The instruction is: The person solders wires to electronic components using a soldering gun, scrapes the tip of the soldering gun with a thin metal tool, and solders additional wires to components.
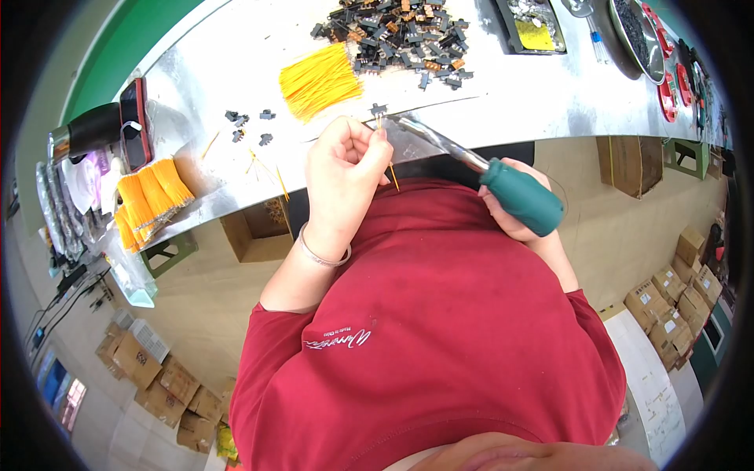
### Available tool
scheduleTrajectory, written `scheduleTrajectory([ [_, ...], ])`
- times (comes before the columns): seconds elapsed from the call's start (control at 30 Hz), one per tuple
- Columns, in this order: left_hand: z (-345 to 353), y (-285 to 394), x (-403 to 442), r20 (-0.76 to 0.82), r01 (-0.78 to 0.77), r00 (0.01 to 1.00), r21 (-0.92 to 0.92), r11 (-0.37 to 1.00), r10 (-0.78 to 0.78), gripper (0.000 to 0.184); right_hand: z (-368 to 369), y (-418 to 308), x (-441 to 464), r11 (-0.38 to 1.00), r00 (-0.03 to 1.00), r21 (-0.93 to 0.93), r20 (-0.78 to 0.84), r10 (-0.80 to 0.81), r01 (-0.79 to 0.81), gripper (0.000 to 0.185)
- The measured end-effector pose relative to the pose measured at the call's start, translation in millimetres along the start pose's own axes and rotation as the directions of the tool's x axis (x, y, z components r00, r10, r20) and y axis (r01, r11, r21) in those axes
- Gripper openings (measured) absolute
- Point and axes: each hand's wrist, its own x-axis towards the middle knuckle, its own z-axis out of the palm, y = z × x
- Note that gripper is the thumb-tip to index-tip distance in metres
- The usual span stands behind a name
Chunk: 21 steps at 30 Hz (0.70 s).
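Note:
My left hand (349, 161) is closed, thumb and fingers pinching a thin yellow wire (394, 177) whose end hangs below them. Just above the fingertips is a small black slide-switch-like part (379, 108) with metal pins, at the wire's upper end. My right hand (509, 212) is wrapped round the green handle of a soldering iron (522, 196). Its metal shaft points up and left, the tip close to the black part; whether they touch I cannot tell. Beyond my left hand lie a bundle of yellow wires (320, 81) and a heap of black parts (412, 39).
Several black parts (237, 119) and loose wires lie left on the worktable (212, 78). Tied yellow wire bundles (153, 196) and a red-edged phone-like object (135, 122) sit at its left end. A black tray with a yellow sponge (534, 35) stands at the back right, near a metal bowl (636, 39).

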Motion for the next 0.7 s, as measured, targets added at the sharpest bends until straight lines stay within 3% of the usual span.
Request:
scheduleTrajectory([
  [0.03, -0.1, 0.2, 0.1, -0.003, -0.003, 1.000, 0.008, 1.000, 0.003, 0.016, 0.4, 1.1, -7.6, 1.000, 1.000, -0.001, -0.001, -0.002, 0.002, 0.014],
  [0.07, -0.4, 0.1, 0.3, -0.004, -0.005, 1.000, 0.008, 1.000, 0.005, 0.016, 2.7, 3.2, -20.5, 0.932, 0.959, 0.240, -0.017, 0.283, -0.271, 0.011],
  [0.13, -0.5, -0.7, 0.5, -0.002, 0.003, 1.000, 0.001, 1.000, -0.003, 0.016, -1.2, 8.6, -23.9, 0.667, 0.867, 0.621, 0.041, 0.496, -0.412, 0.011],
  [0.17, -0.3, -1.0, 0.4, -0.001, 0.000, 1.000, 0.001, 1.000, 0.000, 0.016, -5.8, 12.8, -22.4, 0.661, 0.899, 0.661, 0.047, 0.436, -0.355, 0.015],
  [0.23, 0.1, -1.0, 0.5, -0.008, -0.011, 1.000, 0.032, 0.999, 0.011, 0.016, -7.4, 20.8, -14.7, 0.638, 0.908, 0.747, -0.119, 0.402, -0.185, 0.014],
  [0.3, -0.6, -3.0, 1.3, -0.005, -0.017, 1.000, 0.020, 1.000, 0.017, 0.016, -12.5, 25.0, -4.0, 0.698, 0.918, 0.706, -0.193, 0.347, -0.115, 0.012],
  [0.47, 0.1, -1.7, 0.7, -0.006, -0.019, 1.000, 0.022, 1.000, 0.019, 0.016, -7.1, 36.6, 11.2, 0.696, 0.886, 0.676, -0.141, 0.442, -0.240, 0.008],
  [0.57, 0.5, -3.4, 0.8, -0.003, -0.020, 1.000, -0.007, 1.000, 0.020, 0.016, -6.9, 42.1, 10.0, 0.778, 0.924, 0.590, -0.132, 0.359, -0.218, 0.008],
  [0.7, 0.8, -1.9, 0.3, 0.001, -0.029, 1.000, 0.020, 0.999, 0.029, 0.015, -9.3, 43.2, 8.8, 0.740, 0.919, 0.628, -0.098, 0.383, -0.241, 0.007],
])
